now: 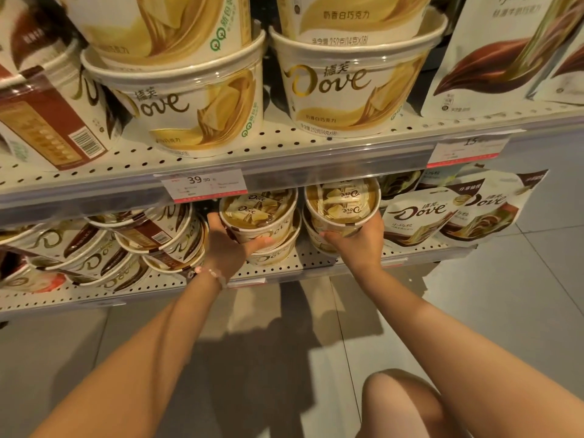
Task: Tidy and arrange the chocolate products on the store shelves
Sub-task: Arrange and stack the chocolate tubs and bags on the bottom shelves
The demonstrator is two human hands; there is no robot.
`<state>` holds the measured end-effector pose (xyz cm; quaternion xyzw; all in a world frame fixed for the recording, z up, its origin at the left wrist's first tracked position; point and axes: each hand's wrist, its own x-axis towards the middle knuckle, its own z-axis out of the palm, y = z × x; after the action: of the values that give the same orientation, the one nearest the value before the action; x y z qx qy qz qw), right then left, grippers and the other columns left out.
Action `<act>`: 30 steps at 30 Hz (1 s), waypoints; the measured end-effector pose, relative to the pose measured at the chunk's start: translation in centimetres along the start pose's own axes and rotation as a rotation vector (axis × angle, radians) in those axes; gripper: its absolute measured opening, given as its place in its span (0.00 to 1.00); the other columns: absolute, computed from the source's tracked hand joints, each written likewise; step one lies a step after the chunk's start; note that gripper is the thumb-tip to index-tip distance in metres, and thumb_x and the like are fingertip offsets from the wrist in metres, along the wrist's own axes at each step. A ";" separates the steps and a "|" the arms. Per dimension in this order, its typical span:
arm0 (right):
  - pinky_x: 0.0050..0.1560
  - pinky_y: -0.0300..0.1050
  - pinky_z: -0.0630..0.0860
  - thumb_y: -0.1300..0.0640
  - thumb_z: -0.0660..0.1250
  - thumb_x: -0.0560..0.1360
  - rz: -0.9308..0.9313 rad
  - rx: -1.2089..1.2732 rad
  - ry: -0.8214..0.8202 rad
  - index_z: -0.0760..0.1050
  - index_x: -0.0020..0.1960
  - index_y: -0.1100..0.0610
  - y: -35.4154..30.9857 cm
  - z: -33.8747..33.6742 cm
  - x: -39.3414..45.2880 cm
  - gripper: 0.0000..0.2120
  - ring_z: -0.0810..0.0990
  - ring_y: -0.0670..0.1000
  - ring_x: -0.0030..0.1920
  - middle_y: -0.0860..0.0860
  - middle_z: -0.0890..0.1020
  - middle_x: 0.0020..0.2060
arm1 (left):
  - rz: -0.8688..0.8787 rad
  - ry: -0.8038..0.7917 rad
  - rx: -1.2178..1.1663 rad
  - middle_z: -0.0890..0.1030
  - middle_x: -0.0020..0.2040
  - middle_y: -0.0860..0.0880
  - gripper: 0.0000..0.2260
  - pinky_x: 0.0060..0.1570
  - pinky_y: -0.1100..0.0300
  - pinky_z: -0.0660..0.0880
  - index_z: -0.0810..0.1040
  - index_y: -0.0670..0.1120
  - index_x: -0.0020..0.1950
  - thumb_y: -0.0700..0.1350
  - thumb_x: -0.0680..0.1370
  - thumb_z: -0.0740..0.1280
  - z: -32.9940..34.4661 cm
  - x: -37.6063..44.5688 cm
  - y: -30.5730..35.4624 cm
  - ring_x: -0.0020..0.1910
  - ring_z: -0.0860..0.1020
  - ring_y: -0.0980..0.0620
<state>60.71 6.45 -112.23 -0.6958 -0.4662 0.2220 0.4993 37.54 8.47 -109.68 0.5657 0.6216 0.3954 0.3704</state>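
- A person faces two perforated store shelves stocked with Dove chocolate, both bare arms reaching forward to the lower shelf.
- The left hand has its grip wrapped around the left white-chocolate tub, thumb on the tub's far left side and fingers curled across its front wall.
- That tub sits on top of another cream tub, nested slightly into it, near the middle of the lower shelf.
- The right hand grasps the right white-chocolate tub from its front and right side; this tub also rests on a tub beneath it.
- The two held tubs stand side by side, just apart, their clear lids showing wrapped pieces inside.
- A beaded bracelet circles the left wrist.
- To the left on the lower shelf, dark-swirl tubs lie stacked and tilted.
- To the right of the held tubs, Dove pouches lean upright on the same shelf.
- On the upper shelf, two stacks of large cream Dove tubs stand upright, with a brown-labelled tub at the left and a tall pouch at the right.
- A price tag reading 39.90 hangs on the upper shelf's front rail.
- Grey floor tiles lie below, and a bent knee shows at the bottom edge.
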 end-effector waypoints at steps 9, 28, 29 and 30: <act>0.54 0.31 0.73 0.54 0.80 0.60 0.030 0.157 -0.050 0.62 0.65 0.61 -0.2 0.1 0.1 0.41 0.74 0.48 0.58 0.53 0.73 0.58 | -0.039 -0.206 -0.136 0.82 0.54 0.45 0.33 0.56 0.46 0.77 0.77 0.40 0.59 0.48 0.58 0.81 -2.4 1.3 0.1 0.54 0.81 0.48; 0.61 0.25 0.53 0.50 0.83 0.54 0.004 0.044 0.011 0.55 0.73 0.62 0.0 1.2 -0.7 0.57 0.57 0.46 0.65 0.56 0.63 0.66 | -0.081 -0.068 -0.026 0.78 0.53 0.49 0.29 0.56 0.53 0.76 0.69 0.41 0.59 0.38 0.63 0.78 -1.0 0.1 0.7 0.54 0.77 0.51; 0.63 0.27 0.54 0.50 0.83 0.54 0.009 0.049 0.005 0.55 0.73 0.61 -0.1 1.3 -0.7 0.57 0.58 0.47 0.67 0.56 0.62 0.67 | -0.083 0.006 -0.019 0.75 0.54 0.48 0.33 0.57 0.53 0.75 0.65 0.42 0.60 0.40 0.61 0.79 -0.5 0.0 0.6 0.56 0.76 0.50; 0.65 0.30 0.55 0.50 0.83 0.54 0.006 0.059 -0.008 0.55 0.73 0.61 -0.1 1.2 -0.6 0.57 0.59 0.49 0.68 0.56 0.63 0.67 | -0.061 0.068 -0.004 0.73 0.57 0.46 0.39 0.59 0.52 0.74 0.62 0.42 0.62 0.42 0.59 0.81 0.1 -0.1 0.5 0.58 0.75 0.49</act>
<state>59.45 6.48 -112.75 -0.6812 -0.4593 0.2400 0.5171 37.85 8.43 -109.26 0.5320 0.6502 0.4040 0.3619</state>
